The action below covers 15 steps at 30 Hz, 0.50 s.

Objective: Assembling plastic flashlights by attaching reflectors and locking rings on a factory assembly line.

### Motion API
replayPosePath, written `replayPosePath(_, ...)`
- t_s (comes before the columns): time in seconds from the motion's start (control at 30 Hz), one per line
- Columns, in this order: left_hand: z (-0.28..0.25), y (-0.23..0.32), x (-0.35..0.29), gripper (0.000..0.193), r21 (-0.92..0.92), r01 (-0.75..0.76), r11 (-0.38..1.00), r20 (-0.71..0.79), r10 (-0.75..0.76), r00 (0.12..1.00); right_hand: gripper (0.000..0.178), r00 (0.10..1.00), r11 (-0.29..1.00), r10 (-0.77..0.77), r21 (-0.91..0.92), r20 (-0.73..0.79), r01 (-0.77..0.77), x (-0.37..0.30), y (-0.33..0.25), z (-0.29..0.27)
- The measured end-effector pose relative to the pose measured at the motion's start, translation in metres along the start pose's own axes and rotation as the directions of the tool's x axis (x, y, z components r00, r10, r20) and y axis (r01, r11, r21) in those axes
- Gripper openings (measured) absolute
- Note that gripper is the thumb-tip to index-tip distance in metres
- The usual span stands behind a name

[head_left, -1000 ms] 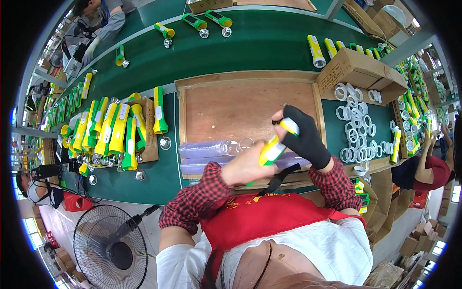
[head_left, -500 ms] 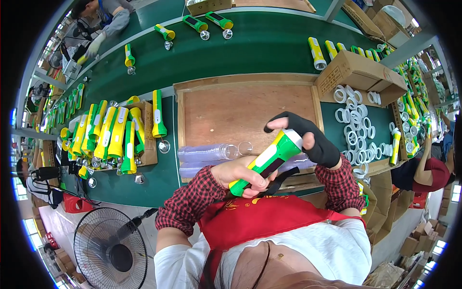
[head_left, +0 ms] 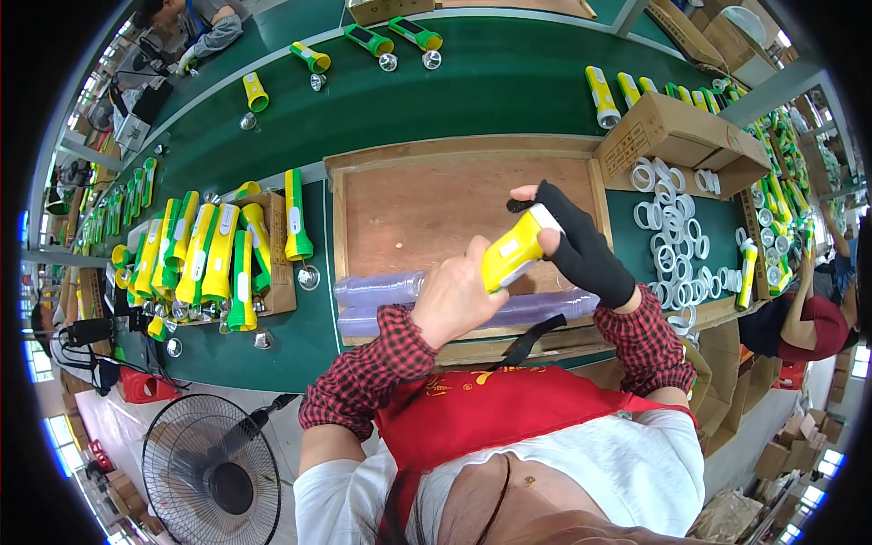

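Observation:
Above the wooden tray (head_left: 454,195), both my hands are on a yellow flashlight (head_left: 511,257), which is tilted with its white-rimmed end up and to the right. My left hand (head_left: 457,289), bare, is wrapped round the lower body. In a black fingerless glove, my right hand (head_left: 586,250) grips the white rim (head_left: 543,218) between thumb and fingers. The flashlight's green side and dark panel are turned out of sight. Under my hands, clear plastic lens cups (head_left: 391,321) lie in long stacked rows along the tray's near side.
Left of the tray, a carton (head_left: 283,263) holds several yellow-green flashlights with reflectors dangling. White rings (head_left: 668,245) are scattered at the right beside an open cardboard box (head_left: 677,136). More flashlights (head_left: 368,41) lie on the green belt (head_left: 436,91). A co-worker (head_left: 195,36) sits far left; a fan (head_left: 213,472) stands lower left.
The flashlight has risen slightly and been rolled, so its yellow side now shows instead of the green. My left hand has turned over it. The co-worker's gloved hand has drawn back.

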<state>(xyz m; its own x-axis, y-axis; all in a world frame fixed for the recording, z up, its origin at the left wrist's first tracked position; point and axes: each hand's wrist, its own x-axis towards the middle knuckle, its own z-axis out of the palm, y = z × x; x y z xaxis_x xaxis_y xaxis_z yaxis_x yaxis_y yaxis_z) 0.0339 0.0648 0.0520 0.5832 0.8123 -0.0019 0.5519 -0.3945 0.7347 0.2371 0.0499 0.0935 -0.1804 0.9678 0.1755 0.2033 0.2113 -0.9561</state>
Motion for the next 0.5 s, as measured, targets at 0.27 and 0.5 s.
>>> replayPosePath(0.27,-0.028,0.007,-0.005,0.042,-0.668,0.646,0.369,0.744,0.369,0.558,0.035,0.903,0.904,-0.364,-0.148,0.227,0.402,-0.009,-0.023,-0.006)
replayPosePath(0.5,-0.015,0.008,0.002,0.036,-0.752,0.229,0.618,0.435,0.203,0.877,0.052,0.996,0.994,-0.069,-0.082,0.064,0.074,-0.002,-0.031,-0.009)
